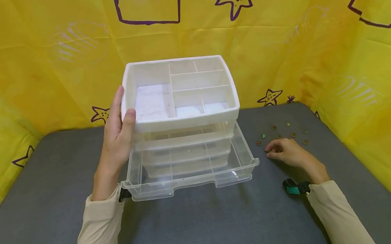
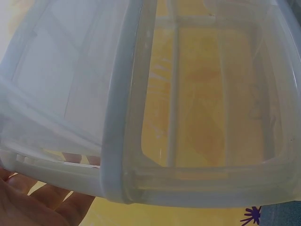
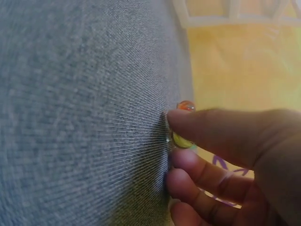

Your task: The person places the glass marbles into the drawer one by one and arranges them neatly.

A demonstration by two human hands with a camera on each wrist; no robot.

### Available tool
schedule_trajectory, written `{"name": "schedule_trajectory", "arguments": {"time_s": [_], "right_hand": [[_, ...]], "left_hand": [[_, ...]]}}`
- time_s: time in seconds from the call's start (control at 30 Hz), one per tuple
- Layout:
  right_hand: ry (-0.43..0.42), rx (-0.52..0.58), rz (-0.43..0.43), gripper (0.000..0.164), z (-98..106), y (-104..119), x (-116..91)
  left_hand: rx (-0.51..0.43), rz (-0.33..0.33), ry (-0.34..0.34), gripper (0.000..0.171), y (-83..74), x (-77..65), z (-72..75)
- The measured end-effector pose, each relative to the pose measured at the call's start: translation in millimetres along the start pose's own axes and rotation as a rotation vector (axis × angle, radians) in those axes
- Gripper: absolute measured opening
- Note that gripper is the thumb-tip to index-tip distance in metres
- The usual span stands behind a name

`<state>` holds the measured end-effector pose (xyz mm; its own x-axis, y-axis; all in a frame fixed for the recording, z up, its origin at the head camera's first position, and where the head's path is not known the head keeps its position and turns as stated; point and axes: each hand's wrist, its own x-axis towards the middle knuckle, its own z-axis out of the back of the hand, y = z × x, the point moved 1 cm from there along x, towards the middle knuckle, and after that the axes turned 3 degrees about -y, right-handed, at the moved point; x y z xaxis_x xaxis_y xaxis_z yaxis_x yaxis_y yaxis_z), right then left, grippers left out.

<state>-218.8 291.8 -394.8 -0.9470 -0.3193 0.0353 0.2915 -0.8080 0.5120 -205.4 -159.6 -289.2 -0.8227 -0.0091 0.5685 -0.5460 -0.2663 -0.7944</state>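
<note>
Head view: left hand (image 1: 112, 141) grips the near left corner of the organizer (image 1: 183, 141), thumb over the front, fingers along the side wall. Organizer is mid-tabletop, toward the far edge of the tabletop (image 1: 207, 225); can't tell if its base is flat.

Right hand (image 1: 291, 153) is down right of it, thumb and index in a narrow pinch. Right wrist view has a green bead (image 3: 183, 141) between those tips, orange bead (image 3: 186, 105) just past the thumb. Can't tell if the green one is off the cloth.

Loose beads (image 1: 293, 135), green and brown, are scattered toward the tabletop's far right corner, apart from the organizer.

Doing the pick well, my read: come in low, pinch the bead by its sides, not its top; small and glassy, so it could squirt out. Light squeeze, straight lift, other fingers tucked so they don't sweep neighbors. Left hand should just steady; a hard pull could tip the organizer.

Containers: top tray (image 1: 181, 121) has one big bay at left, five smaller at right, no contents visible. Bottom drawer (image 1: 195, 179) is clear, pulled out toward the near edge, nothing seen in its exposed part. Upper drawers (image 1: 185, 155) are too milky to judge.
</note>
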Motion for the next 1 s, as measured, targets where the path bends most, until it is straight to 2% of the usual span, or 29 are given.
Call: {"name": "schedule_trajectory", "arguments": {"time_s": [0.4, 0.63, 0.87, 1.0], "right_hand": [[0.006, 0.068, 0.027, 0.020, 4.2, 6.7, 0.4], [-0.025, 0.092, 0.039, 0.023, 7.7, 15.0, -0.4], [-0.069, 0.104, 0.024, 0.026, 14.2, 30.7, -2.5], [-0.092, 0.100, 0.037, 0.024, 18.6, 43.5, -4.2]], "left_hand": [[0.003, 0.002, 0.001, 0.059, 0.0, 0.8, -0.3], [-0.001, 0.016, 0.001, 0.058, -0.5, 0.5, -0.8], [-0.008, 0.012, 0.005, 0.060, 0.1, 0.7, -0.8], [-0.008, 0.034, -0.002, 0.061, 0.2, -0.1, -0.8]]}}
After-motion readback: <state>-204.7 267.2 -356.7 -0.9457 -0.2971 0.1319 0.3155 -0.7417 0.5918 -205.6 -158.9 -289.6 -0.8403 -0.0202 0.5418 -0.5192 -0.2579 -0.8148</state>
